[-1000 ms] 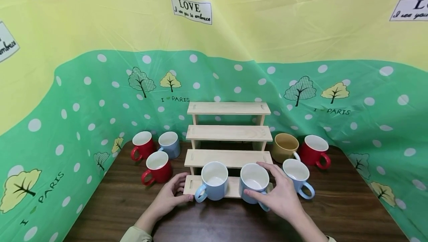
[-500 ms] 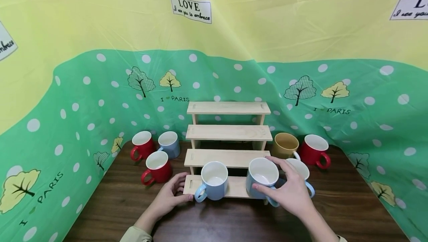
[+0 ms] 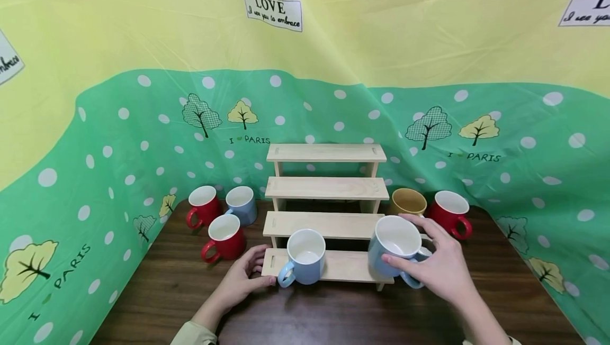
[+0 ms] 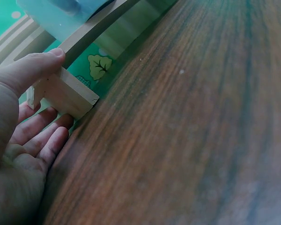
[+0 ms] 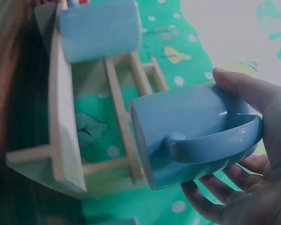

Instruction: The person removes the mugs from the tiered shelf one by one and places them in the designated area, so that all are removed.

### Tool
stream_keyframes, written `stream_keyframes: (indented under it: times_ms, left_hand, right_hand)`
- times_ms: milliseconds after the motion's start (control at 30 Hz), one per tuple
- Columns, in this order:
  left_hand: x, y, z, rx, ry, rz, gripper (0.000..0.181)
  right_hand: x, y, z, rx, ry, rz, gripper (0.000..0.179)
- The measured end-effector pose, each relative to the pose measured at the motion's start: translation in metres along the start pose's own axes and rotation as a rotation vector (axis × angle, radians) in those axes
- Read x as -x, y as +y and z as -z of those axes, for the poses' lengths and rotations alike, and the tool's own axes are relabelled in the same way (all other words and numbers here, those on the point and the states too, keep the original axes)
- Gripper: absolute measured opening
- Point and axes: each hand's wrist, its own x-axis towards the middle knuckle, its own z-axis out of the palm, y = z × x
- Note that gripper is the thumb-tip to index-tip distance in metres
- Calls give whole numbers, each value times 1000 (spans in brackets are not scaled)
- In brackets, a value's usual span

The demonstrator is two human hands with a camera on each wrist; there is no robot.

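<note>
My right hand point(image 3: 445, 268) holds a light blue mug point(image 3: 379, 261) with a white inside, over the right end of the lowest step. In the right wrist view this mug point(image 5: 182, 129) is raised off the board, thumb on one side and fingers on the other, its handle towards the palm. My left hand point(image 3: 242, 281) grips the left end of the wooden step shelf point(image 3: 326, 224); its thumb lies on the front edge in the left wrist view. Another blue mug point(image 3: 307, 266) stands on the lowest step, handle to the front left.
Left of the shelf stand two red mugs point(image 3: 227, 242) and a blue mug point(image 3: 242, 208). On the right are a mustard mug point(image 3: 408, 202), a red mug point(image 3: 440, 215) and a blue mug mostly hidden behind my right hand. A printed curtain point(image 3: 333, 107) hangs behind.
My right hand has moved the blue mug rightwards and up, from beside the other blue mug to the lowest step's right end. The left hand has stayed in place.
</note>
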Motion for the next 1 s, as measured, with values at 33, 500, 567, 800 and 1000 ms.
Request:
stream_keyframes:
  times_ms: [33, 500, 567, 800, 1000]
  left_hand:
    - [0, 0, 0, -1, 0, -3, 76]
    - [-1, 7, 1, -4, 8, 19, 78]
    - [-1, 7, 1, -4, 10, 17, 78]
    - [-1, 3, 0, -7, 5, 15, 78]
    - [-1, 2, 0, -2, 3, 10, 77]
  right_hand:
    - [-1, 0, 4, -3, 7, 0, 86]
    - [-13, 25, 60, 22, 139, -136, 92]
    - [-14, 31, 67, 14, 137, -168, 90]
    - [-16, 54, 91, 11, 134, -253, 84]
    - [-15, 71, 108, 47, 158, -357, 83]
